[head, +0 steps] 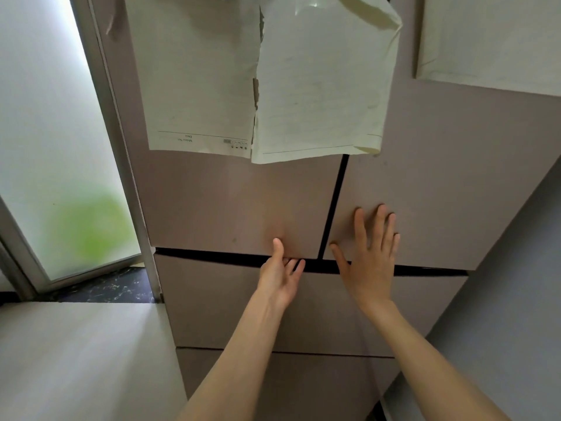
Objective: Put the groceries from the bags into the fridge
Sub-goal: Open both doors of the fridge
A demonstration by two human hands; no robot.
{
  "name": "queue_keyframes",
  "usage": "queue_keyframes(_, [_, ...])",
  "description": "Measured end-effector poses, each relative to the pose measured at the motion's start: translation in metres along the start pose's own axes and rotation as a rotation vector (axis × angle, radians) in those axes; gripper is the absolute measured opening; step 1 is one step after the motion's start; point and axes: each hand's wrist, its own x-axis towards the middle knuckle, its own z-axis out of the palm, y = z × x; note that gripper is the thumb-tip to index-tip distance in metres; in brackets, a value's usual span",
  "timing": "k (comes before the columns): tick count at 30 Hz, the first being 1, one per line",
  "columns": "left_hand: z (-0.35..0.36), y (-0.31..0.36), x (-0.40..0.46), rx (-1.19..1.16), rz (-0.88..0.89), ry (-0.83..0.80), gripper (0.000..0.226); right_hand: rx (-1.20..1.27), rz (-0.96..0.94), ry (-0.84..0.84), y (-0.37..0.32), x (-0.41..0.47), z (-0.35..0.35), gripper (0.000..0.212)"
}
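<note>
Left hand [280, 276] hooks fingers under fridge door [243, 205] (edge grip shallow); right hand [368, 253] flat, pressing may resist opening.

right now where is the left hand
Head view, low centre: the left hand hooks its fingers under the left fridge door, beside the right hand.

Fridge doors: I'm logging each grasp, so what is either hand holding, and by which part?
Left hand hooks its fingers under the bottom edge of the left door. Right hand holds nothing, lying flat on the right door.
</note>
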Motion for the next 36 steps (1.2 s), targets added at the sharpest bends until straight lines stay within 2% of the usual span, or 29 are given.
queue_keyframes(2, [-0.002,-0.002,0.000,0.070,0.030,0.004,0.055,0.107,0.048,-0.016,-0.009,-0.001,-0.009,0.076])
queue_keyframes(4, [-0.003,-0.002,-0.001,0.144,0.038,-0.014,0.050,0.421,0.149,-0.015,-0.022,0.008,-0.035,0.069])
queue_keyframes(5, [-0.002,-0.002,-0.001,0.159,0.037,-0.024,0.050,0.604,0.167,0.023,-0.030,0.017,-0.054,0.071])
queue_keyframes(6, [-0.002,-0.001,-0.002,0.166,0.034,-0.028,0.052,0.736,0.123,0.093,-0.040,0.027,-0.077,0.073])
queue_keyframes(8, [-0.002,0.001,-0.004,0.168,0.029,-0.033,0.054,0.827,-0.089,0.244,-0.060,0.049,-0.124,0.065])
queue_keyframes(11, [-0.001,0.004,-0.005,0.180,0.013,-0.038,0.056,0.762,-0.335,0.368,-0.085,0.074,-0.166,0.059])
queue_keyframes(15, [-0.005,0.007,-0.006,0.192,-0.019,-0.049,0.057,0.417,-0.519,0.409,-0.089,0.088,-0.163,0.045])
queue_keyframes(17, [-0.006,0.009,-0.006,0.178,-0.023,-0.043,0.057,0.233,-0.512,0.368,-0.084,0.094,-0.146,0.043])
queue_keyframes(19, [-0.005,0.008,-0.005,0.162,-0.015,-0.033,0.058,0.093,-0.450,0.251,-0.078,0.098,-0.129,0.047])
queue_keyframes(22, [-0.004,0.005,-0.004,0.155,0.002,-0.021,0.060,-0.007,-0.391,0.062,-0.071,0.102,-0.109,0.055])
queue_keyframes(24, [-0.005,0.003,-0.002,0.151,0.012,-0.027,0.061,-0.028,-0.380,0.000,-0.070,0.102,-0.100,0.059])
queue_keyframes(28, [-0.006,0.000,0.000,0.144,0.035,-0.028,0.062,-0.061,-0.370,0.028,-0.070,0.100,-0.089,0.067])
queue_keyframes(36, [-0.009,-0.003,0.000,0.153,0.043,-0.031,0.062,-0.117,-0.375,0.081,-0.069,0.091,-0.087,0.069])
